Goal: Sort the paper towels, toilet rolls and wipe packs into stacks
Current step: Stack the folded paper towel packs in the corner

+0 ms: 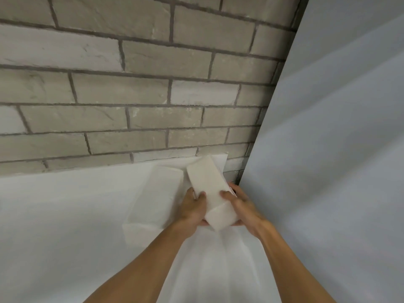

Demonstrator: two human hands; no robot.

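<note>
Both hands hold one white pack (209, 182), lifted just above the white surface (65, 215) at about 6 o'clock of the view. The left hand (193, 209) grips its near left side and the right hand (242, 209) its near right side, fingers (226, 195) curled round the edges and thumbs on top. The pack's far end points to 12 o'clock, toward the brick wall (131, 84). At its 9 o'clock a second white pack (159, 193), possibly paper towels, lies flat on the surface. A grey panel (338, 149) stands at 3 o'clock.
</note>
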